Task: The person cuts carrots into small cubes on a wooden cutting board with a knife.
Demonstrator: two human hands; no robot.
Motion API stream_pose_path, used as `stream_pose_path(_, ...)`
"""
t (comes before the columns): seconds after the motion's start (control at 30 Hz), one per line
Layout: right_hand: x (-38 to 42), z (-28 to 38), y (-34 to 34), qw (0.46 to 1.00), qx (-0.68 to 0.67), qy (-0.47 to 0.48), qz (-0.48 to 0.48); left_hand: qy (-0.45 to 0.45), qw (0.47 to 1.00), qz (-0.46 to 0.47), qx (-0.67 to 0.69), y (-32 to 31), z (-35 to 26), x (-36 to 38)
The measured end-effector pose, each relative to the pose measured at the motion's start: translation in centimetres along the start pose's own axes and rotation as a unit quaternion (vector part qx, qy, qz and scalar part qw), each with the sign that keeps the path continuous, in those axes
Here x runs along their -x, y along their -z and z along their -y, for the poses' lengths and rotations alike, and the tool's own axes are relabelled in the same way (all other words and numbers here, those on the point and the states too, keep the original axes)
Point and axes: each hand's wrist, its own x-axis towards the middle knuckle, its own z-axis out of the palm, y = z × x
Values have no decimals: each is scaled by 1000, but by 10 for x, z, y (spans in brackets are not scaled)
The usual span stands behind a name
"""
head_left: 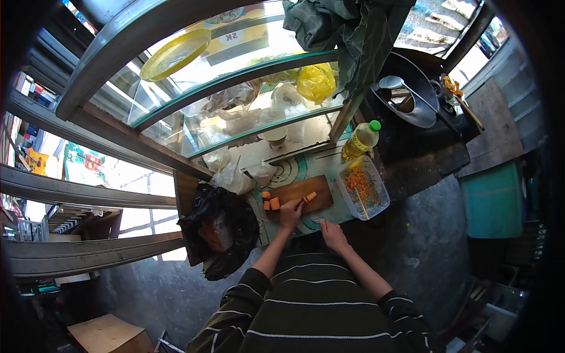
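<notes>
A brown wooden cutting board (325, 203) lies on the counter in front of me. Over it reaches my left hand (291, 214), its fingers pinched at a small carrot piece (311, 196) on the right half. Several orange carrot chunks (274, 203) sit at the board's left end. Just off the board's front edge, my right hand (334, 236) is closed in a fist; what it holds, if anything, is hidden. To the right stands a clear plastic tub (382, 200) with chopped orange bits (359, 184) and a light-coloured utensil handle (361, 205).
A yellow-labelled bottle with a green cap (361, 141) stands behind the tub. At right, a wok (421, 115) holds a ladle (393, 82). A black plastic bag (238, 229) sits left of the board. A glass display case (235, 138) rises behind the counter.
</notes>
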Motion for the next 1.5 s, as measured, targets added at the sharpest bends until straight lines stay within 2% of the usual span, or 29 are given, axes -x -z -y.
stream_pose_path(0.27,-5,3,1,999,35,-8,25,14,1000,-17,1,-1,-4,2)
stream_pose_path(0.77,-19,-10,-12,999,-2,4,46,29,999,-39,12,0,-10,2)
stream_pose_path(1.03,-21,-23,-30,999,-14,28,27,17,999,-44,17,-1,-7,4)
stream_pose_path(1.2,-18,-22,-19,999,-3,13,44,-10,998,-58,-13,1,-14,3)
stream_pose_path(1.3,-11,-25,-12,999,2,0,45,-38,998,-31,-43,1,-19,-1)
stream_pose_path(1.5,14,-38,11,998,19,-22,64,10,998,25,-63,2,-9,-10)
